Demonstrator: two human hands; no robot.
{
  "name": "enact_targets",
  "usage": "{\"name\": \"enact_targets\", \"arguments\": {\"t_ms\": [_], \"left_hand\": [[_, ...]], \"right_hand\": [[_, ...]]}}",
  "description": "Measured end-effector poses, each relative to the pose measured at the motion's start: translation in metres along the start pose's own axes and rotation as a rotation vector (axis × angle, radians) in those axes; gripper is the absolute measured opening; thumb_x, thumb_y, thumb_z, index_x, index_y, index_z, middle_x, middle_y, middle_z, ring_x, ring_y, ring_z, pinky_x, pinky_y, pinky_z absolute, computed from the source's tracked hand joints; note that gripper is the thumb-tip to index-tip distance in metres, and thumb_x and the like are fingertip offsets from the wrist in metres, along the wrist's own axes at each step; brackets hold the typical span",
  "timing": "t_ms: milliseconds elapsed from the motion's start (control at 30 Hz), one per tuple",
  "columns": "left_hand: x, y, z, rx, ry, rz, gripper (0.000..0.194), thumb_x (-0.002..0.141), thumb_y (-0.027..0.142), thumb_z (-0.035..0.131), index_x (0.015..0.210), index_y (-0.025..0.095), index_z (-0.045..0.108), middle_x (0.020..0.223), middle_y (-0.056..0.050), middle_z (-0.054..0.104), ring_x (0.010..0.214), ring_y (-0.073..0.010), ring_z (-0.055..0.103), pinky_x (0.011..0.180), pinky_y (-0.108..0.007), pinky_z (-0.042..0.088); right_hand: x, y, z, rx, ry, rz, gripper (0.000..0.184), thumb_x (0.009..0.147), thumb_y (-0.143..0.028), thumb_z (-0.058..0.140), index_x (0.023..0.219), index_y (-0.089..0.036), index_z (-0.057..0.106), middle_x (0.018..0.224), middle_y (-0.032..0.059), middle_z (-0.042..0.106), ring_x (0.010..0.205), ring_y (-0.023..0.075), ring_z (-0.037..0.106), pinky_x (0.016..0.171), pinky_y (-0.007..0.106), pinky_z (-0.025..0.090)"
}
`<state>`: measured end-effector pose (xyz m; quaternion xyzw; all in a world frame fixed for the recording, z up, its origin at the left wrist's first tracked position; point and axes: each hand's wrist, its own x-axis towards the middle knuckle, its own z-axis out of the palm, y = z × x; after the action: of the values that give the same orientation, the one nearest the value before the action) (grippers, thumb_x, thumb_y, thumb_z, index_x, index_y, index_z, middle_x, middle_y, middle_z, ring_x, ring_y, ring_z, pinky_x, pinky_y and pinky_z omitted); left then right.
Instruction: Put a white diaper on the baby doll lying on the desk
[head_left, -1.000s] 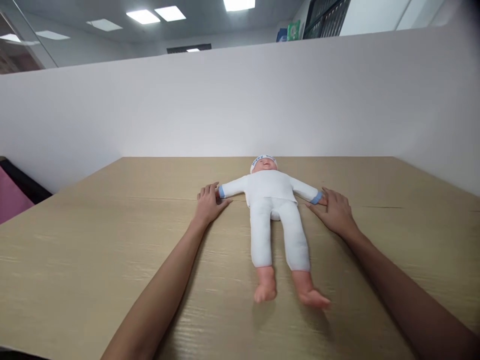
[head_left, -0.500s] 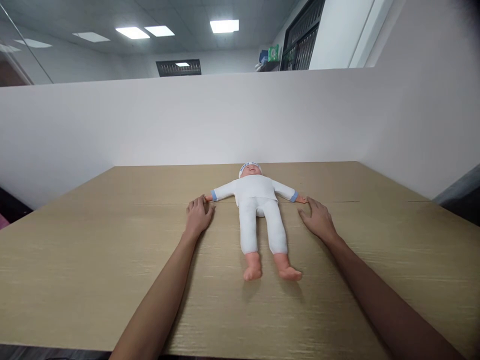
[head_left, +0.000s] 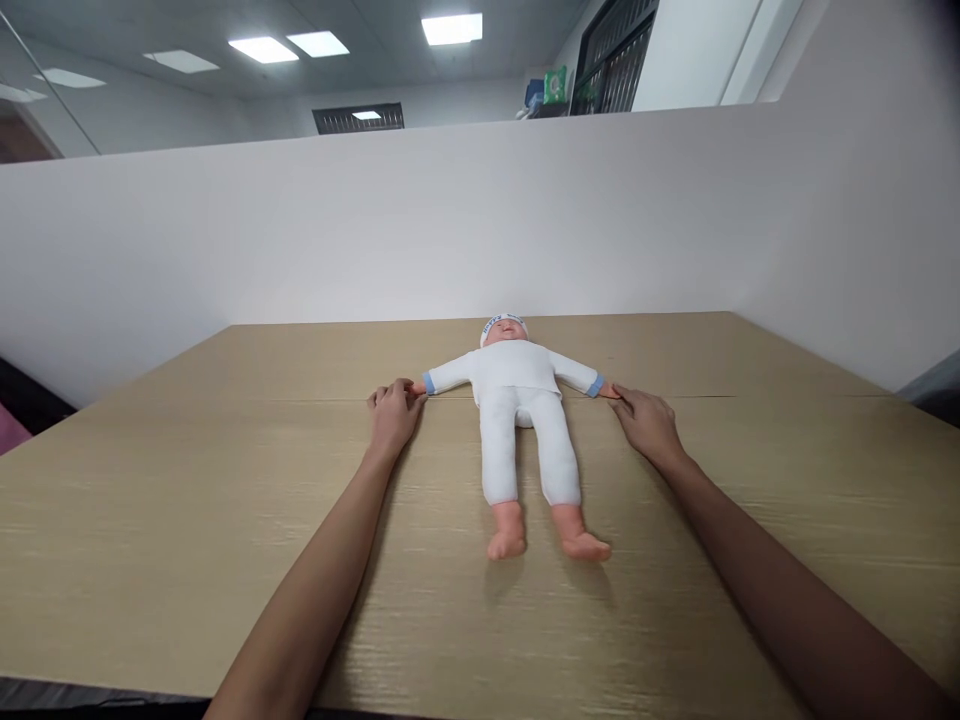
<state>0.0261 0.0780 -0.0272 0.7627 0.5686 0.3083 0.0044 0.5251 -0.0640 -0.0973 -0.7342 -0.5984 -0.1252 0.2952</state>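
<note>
A baby doll (head_left: 517, 375) lies on its back on the wooden table (head_left: 225, 520), its head at the far side and its bare feet toward me. It wears a white top and trousers with blue cuffs, plus a white cap (head_left: 501, 322) with dark lettering. Both doll arms are spread out sideways. My left hand (head_left: 394, 412) pinches the doll's hand on the left side. On the other side my right hand (head_left: 646, 418) has thumb and fingers closed on the doll's other hand. Each of my forearms rests low over the table.
A white partition wall (head_left: 480, 220) rises behind the table and continues along the right. Beyond it are ceiling lights and a shelf with a green package (head_left: 555, 86). A dark object with a pink part (head_left: 11, 430) stands past the left edge.
My thumbs have closed in, and both hands now pinch the doll's hands, where the right one was more spread before. The view has tilted slightly downward. The doll's pose looks the same.
</note>
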Motion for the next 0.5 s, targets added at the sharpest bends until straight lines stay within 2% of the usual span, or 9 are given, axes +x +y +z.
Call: {"name": "enact_targets", "arguments": {"t_ms": [100, 167, 367, 500], "left_hand": [[0.001, -0.001, 0.0, 0.013, 0.021, -0.003, 0.029, 0.1, 0.044, 0.066, 0.121, 0.025, 0.063, 0.126, -0.012, 0.078, 0.121, -0.0349, 0.061, 0.113, -0.051, 0.036], [0.001, -0.002, 0.0, 0.024, 0.034, -0.004, 0.026, 0.1, 0.044, 0.067, 0.118, 0.026, 0.064, 0.123, -0.011, 0.078, 0.119, -0.0343, 0.062, 0.113, -0.051, 0.036], [0.004, -0.007, -0.001, 0.052, 0.059, 0.006, 0.022, 0.101, 0.046, 0.066, 0.112, 0.027, 0.07, 0.114, -0.01, 0.08, 0.117, -0.0349, 0.062, 0.119, -0.054, 0.027], [0.008, -0.012, 0.001, 0.03, 0.048, -0.012, 0.024, 0.1, 0.049, 0.067, 0.112, 0.029, 0.072, 0.116, -0.008, 0.081, 0.115, -0.0347, 0.062, 0.113, -0.054, 0.031]], "right_hand": [[0.011, 0.005, 0.001, 0.016, 0.029, 0.023, 0.05, 0.108, -0.047, 0.047, 0.134, -0.017, 0.078, 0.131, 0.0163, 0.077, 0.12, 0.0379, 0.071, 0.114, 0.062, 0.045], [0.016, 0.008, 0.002, 0.032, 0.042, 0.027, 0.047, 0.107, -0.047, 0.05, 0.13, -0.019, 0.08, 0.13, 0.0147, 0.078, 0.12, 0.0375, 0.072, 0.115, 0.062, 0.043], [0.023, 0.015, 0.003, 0.081, 0.048, 0.006, 0.048, 0.103, -0.052, 0.059, 0.127, -0.018, 0.082, 0.128, 0.0141, 0.079, 0.117, 0.0376, 0.073, 0.104, 0.052, 0.054], [0.024, 0.016, 0.002, 0.109, 0.052, 0.005, 0.047, 0.102, -0.052, 0.059, 0.124, -0.018, 0.081, 0.125, 0.0127, 0.08, 0.113, 0.0362, 0.074, 0.1, 0.049, 0.057]]}}
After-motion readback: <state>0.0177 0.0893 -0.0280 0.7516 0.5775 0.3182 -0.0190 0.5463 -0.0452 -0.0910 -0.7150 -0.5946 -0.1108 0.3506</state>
